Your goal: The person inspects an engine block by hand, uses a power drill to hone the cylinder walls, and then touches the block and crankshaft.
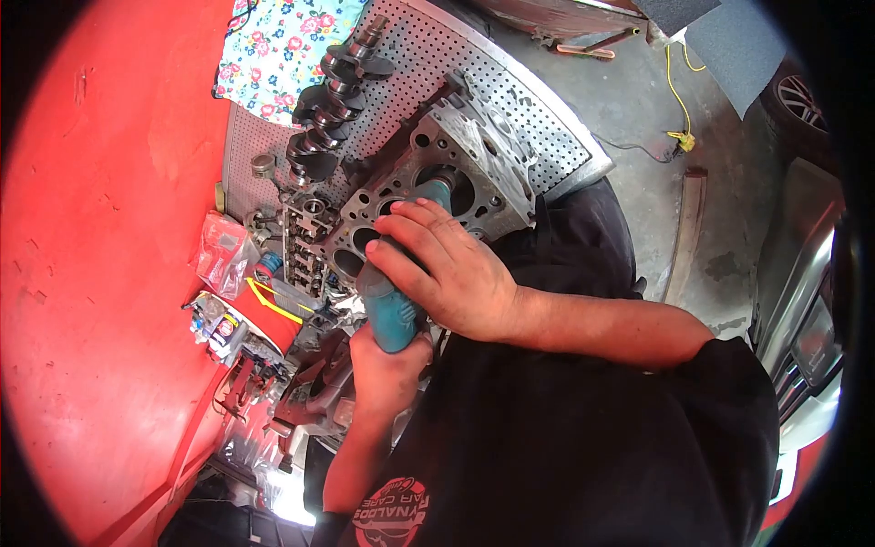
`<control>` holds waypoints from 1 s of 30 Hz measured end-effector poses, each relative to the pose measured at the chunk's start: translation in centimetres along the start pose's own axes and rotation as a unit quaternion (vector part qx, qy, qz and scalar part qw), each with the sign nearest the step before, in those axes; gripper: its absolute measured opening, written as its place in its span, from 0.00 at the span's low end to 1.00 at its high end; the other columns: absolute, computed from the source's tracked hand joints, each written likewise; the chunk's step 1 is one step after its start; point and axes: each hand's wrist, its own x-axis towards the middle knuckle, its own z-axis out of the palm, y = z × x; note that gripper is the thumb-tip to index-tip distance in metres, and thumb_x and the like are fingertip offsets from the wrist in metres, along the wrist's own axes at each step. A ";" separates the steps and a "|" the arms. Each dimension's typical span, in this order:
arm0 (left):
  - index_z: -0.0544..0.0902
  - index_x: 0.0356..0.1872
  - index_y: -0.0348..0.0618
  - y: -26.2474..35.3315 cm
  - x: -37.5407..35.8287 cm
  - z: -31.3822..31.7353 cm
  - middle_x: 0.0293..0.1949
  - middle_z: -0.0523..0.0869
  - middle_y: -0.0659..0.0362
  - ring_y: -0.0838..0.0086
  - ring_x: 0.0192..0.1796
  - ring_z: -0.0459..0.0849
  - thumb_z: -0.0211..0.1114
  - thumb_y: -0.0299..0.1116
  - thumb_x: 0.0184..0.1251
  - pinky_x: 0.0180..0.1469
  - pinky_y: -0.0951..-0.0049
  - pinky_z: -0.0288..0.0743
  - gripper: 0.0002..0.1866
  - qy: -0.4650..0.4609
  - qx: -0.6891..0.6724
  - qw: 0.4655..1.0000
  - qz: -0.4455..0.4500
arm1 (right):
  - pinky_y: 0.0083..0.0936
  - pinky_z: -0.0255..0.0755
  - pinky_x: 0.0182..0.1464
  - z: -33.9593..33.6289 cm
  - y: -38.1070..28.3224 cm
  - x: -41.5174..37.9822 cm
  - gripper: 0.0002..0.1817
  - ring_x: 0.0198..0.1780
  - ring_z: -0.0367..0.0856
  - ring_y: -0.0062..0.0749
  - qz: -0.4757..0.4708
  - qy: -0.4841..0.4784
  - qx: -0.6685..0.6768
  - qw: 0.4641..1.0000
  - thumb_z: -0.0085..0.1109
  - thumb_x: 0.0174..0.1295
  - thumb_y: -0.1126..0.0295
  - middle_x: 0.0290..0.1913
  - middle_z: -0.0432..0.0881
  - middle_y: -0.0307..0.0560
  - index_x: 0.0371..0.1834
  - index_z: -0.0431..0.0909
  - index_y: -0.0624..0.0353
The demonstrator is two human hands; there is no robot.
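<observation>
A teal power drill (390,314) is held in both hands over a bare metal engine block (497,173). My left hand (387,369) is closed round its lower part, at the handle end. Across the top of the drill's body lies my right hand (456,278), its fingers wrapped over the housing. The front of the drill points into one of the block's cylinder bores, and its tip is hidden there. More open bores line up along the block beside my right fingertips.
A crankshaft (324,118) lies on the perforated metal bench (419,55), near a floral cloth (287,59). A cylinder head (305,242), a piston (263,166) and plastic bags (226,255) sit to the left, by a red wall (100,228). A car (807,301) stands at right.
</observation>
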 end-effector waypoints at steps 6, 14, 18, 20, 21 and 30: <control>0.85 0.35 0.34 0.6 0.6 0.5 0.26 0.85 0.63 0.81 0.29 0.82 0.68 0.23 0.60 0.33 0.74 0.74 0.04 0.002 -0.002 1.000 0.023 | 0.58 0.71 0.75 0.4 0.3 -0.2 0.34 0.70 0.77 0.61 0.007 0.002 -0.018 1.000 0.63 0.59 0.71 0.67 0.76 0.60 0.72 0.71 0.59; 0.84 0.32 0.34 -0.1 1.8 0.8 0.26 0.85 0.62 0.80 0.28 0.82 0.66 0.23 0.61 0.33 0.74 0.74 0.02 -0.003 -0.028 1.000 0.010 | 0.56 0.68 0.78 0.8 0.9 -0.3 0.30 0.72 0.75 0.60 0.023 -0.008 -0.038 0.999 0.60 0.62 0.68 0.67 0.75 0.60 0.70 0.72 0.57; 0.83 0.32 0.34 -0.3 2.3 0.9 0.26 0.85 0.62 0.79 0.28 0.82 0.66 0.23 0.61 0.33 0.74 0.74 0.02 -0.011 -0.028 0.999 0.012 | 0.56 0.69 0.77 0.8 1.3 -0.4 0.30 0.71 0.75 0.60 0.023 -0.011 -0.041 0.999 0.60 0.61 0.69 0.67 0.75 0.59 0.69 0.72 0.57; 0.83 0.32 0.34 -0.2 2.6 1.1 0.26 0.85 0.62 0.79 0.28 0.81 0.66 0.22 0.61 0.33 0.74 0.74 0.02 -0.014 -0.035 0.999 0.018 | 0.56 0.69 0.77 0.9 1.5 -0.4 0.29 0.71 0.75 0.60 0.024 -0.004 -0.040 0.999 0.61 0.61 0.69 0.66 0.75 0.59 0.69 0.72 0.57; 0.83 0.32 0.34 -0.2 2.6 1.2 0.26 0.85 0.62 0.79 0.28 0.81 0.65 0.22 0.61 0.32 0.74 0.74 0.02 -0.015 -0.038 0.999 0.021 | 0.56 0.69 0.77 0.8 1.6 -0.4 0.29 0.71 0.76 0.60 0.024 -0.002 -0.036 0.999 0.61 0.61 0.69 0.66 0.75 0.59 0.69 0.72 0.57; 0.83 0.34 0.34 -0.3 3.3 1.7 0.26 0.84 0.62 0.78 0.27 0.81 0.65 0.22 0.59 0.32 0.73 0.75 0.04 -0.021 -0.008 0.999 0.029 | 0.58 0.72 0.74 0.3 2.3 -0.4 0.33 0.70 0.77 0.63 0.030 0.004 -0.017 0.999 0.64 0.56 0.74 0.67 0.75 0.60 0.69 0.71 0.60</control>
